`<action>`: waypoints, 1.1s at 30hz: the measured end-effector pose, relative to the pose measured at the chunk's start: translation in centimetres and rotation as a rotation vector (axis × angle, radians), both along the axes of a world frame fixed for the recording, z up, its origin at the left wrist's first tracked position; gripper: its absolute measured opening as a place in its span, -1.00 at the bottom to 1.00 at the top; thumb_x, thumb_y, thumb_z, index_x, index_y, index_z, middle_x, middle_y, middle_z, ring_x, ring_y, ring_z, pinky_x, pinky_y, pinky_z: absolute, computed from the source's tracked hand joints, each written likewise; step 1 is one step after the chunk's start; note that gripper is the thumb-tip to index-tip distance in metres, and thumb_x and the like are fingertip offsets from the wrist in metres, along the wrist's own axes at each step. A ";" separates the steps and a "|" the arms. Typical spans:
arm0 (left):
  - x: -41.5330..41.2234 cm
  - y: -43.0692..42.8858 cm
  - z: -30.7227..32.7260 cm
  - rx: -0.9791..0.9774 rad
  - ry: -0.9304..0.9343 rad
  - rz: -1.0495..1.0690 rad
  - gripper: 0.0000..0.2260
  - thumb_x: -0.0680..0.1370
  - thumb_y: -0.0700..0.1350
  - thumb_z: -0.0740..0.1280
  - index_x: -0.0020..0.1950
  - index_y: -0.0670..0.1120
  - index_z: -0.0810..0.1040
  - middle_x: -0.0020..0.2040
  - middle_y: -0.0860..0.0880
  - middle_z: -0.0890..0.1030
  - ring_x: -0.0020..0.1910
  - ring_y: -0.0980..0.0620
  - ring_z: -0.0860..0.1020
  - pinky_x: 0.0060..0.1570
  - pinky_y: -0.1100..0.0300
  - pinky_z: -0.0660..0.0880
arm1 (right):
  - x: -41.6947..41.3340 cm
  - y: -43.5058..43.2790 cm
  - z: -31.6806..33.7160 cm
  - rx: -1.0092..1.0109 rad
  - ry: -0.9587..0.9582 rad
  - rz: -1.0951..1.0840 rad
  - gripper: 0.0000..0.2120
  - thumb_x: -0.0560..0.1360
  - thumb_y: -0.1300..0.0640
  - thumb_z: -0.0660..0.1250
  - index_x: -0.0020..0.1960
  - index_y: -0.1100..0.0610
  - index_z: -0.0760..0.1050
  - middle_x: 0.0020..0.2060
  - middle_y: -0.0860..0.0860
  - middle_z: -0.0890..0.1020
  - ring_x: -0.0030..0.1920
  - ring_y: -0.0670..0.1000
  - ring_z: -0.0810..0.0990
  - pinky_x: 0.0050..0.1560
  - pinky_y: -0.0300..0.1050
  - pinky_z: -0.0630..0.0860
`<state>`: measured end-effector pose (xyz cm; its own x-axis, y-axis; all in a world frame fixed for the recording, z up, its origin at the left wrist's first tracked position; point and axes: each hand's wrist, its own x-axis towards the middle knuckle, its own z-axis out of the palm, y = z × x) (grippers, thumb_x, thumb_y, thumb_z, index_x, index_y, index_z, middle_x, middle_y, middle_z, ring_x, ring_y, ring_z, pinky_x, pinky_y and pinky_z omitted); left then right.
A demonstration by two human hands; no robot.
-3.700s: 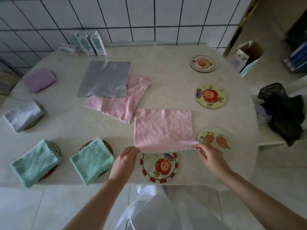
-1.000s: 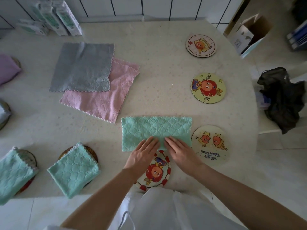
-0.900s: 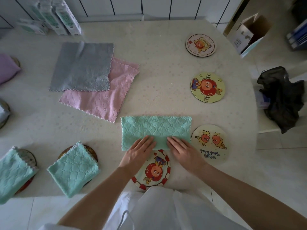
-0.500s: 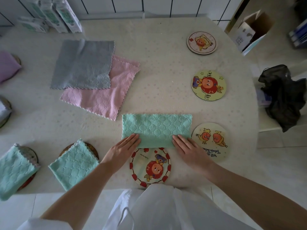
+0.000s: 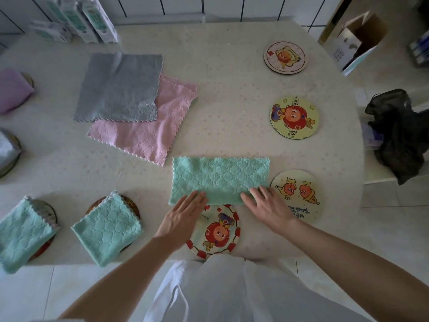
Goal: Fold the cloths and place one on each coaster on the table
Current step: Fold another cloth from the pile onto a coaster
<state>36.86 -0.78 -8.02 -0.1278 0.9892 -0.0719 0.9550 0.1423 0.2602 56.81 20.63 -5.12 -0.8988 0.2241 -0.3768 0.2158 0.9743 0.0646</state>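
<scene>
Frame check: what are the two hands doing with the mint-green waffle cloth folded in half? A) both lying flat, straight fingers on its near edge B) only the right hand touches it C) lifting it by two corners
A: the left hand and right hand both lie flat with straight fingers on the near edge of the mint-green waffle cloth folded in half, which lies flat on the cream table.
</scene>
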 end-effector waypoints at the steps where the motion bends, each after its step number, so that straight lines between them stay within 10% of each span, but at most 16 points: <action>1: 0.9 0.4 0.1 -0.021 -0.017 -0.010 -0.40 0.45 -0.34 0.22 0.49 -0.11 0.24 0.48 -0.09 0.27 0.49 -0.07 0.20 0.38 -0.09 0.31 | -0.1 0.1 0.2 -0.008 0.040 -0.006 -0.20 0.07 0.37 0.52 0.27 0.20 0.36 0.05 0.20 0.50 -0.03 0.17 0.51 -0.10 0.05 0.56; 8: 4.5 3.0 0.3 -0.084 -0.015 0.000 -0.42 0.50 -0.03 0.29 0.50 -0.10 0.23 0.49 -0.07 0.29 0.48 -0.12 0.22 0.33 -0.16 0.35 | -0.1 0.6 1.4 -0.112 0.321 0.026 -0.68 0.26 0.47 0.38 -0.05 0.22 0.51 -0.19 0.07 0.52 -0.20 0.08 0.47 -0.27 -0.09 0.48; 14: 7.1 4.9 0.8 -0.077 -0.043 0.091 -0.37 0.54 0.05 0.29 0.54 -0.03 0.10 0.52 -0.08 0.23 0.49 -0.12 0.20 0.41 -0.19 0.20 | 1.1 -2.8 4.3 -0.356 0.443 0.016 -0.79 0.44 0.37 0.29 0.07 0.24 0.53 -0.11 0.08 0.56 -0.13 0.03 0.51 -0.16 -0.11 0.55; 20: 8.3 4.8 1.1 -0.004 -0.153 -0.013 -0.59 0.49 -0.14 0.12 0.31 -0.11 0.50 0.27 -0.09 0.56 0.32 -0.10 0.47 0.23 -0.11 0.46 | 2.6 -5.3 5.4 -0.540 0.499 -0.021 -0.88 0.54 0.18 0.27 0.04 0.17 0.53 -0.10 0.02 0.56 -0.15 -0.03 0.54 -0.23 -0.14 0.53; 25: 7.1 1.8 0.5 0.042 -0.163 -0.146 -0.50 0.41 -0.18 0.46 0.34 -0.06 0.49 0.33 -0.07 0.51 0.36 -0.09 0.42 0.35 -0.08 0.35 | 4.1 -3.8 3.9 -0.460 0.427 0.009 -0.76 0.52 0.26 0.22 0.16 0.20 0.53 0.01 0.06 0.60 -0.02 0.01 0.57 -0.14 -0.08 0.59; 29: 6.4 -0.1 0.7 0.039 -0.151 -0.215 -0.58 0.49 -0.06 0.30 0.35 -0.09 0.48 0.35 -0.10 0.49 0.36 -0.09 0.42 0.32 -0.06 0.40 | 4.7 -2.6 1.6 -0.318 0.246 0.135 -0.27 0.32 0.57 0.27 0.44 0.18 0.28 0.38 0.15 0.39 0.37 0.14 0.39 0.29 0.03 0.45; 33: 6.3 -1.3 0.8 0.018 -0.114 -0.208 -0.53 0.47 -0.05 0.38 0.37 -0.08 0.46 0.38 -0.07 0.46 0.39 -0.04 0.38 0.36 0.03 0.35 | 4.8 -2.0 1.0 -0.281 0.150 0.273 -0.20 0.31 0.53 0.36 0.47 0.16 0.23 0.45 0.17 0.30 0.43 0.18 0.30 0.32 0.07 0.37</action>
<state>43.20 -2.11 -7.24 0.0864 0.9946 -0.0568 0.9276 -0.0595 0.3689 61.66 18.64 -4.16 -0.9605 -0.1228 -0.2497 -0.0660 0.9723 -0.2240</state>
